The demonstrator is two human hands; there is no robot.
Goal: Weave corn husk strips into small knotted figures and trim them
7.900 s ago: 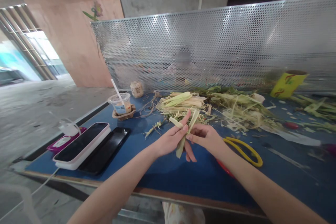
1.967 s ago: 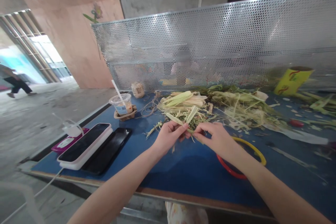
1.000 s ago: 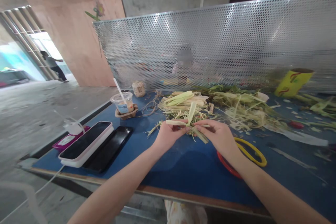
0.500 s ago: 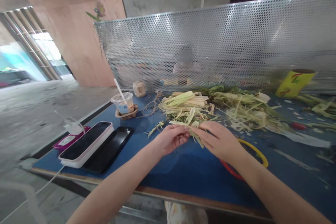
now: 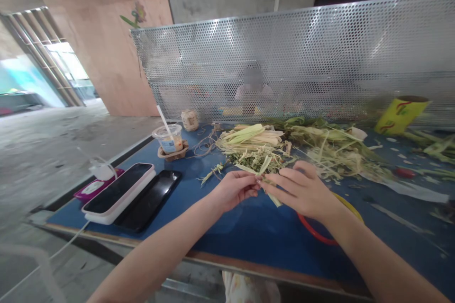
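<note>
Near the middle of the table, my left hand (image 5: 235, 191) pinches a pale green corn husk strip (image 5: 263, 165) between thumb and fingers. My right hand (image 5: 298, 188) meets it from the right, its thumb and index finger closed on the same husk while its other fingers are raised. Strip ends stick out above and below the fingertips; the exact grip is partly hidden. Just beyond the hands lie a heap of small greenish trimmings (image 5: 245, 158) and a stack of flat corn husks (image 5: 254, 136).
At left are a white-cased phone (image 5: 119, 193), a black tray (image 5: 149, 201) and a drink cup (image 5: 168, 139) with a straw. Loose husks (image 5: 330, 144) and a yellow tube (image 5: 401, 116) lie right. A red-yellow ring (image 5: 316, 232) sits under my right forearm. A perforated metal screen (image 5: 302, 57) stands behind.
My right hand's middle and other fingers have lifted and spread away from the husk. Both hands stay close together at the strip, and the view has shifted slightly.
</note>
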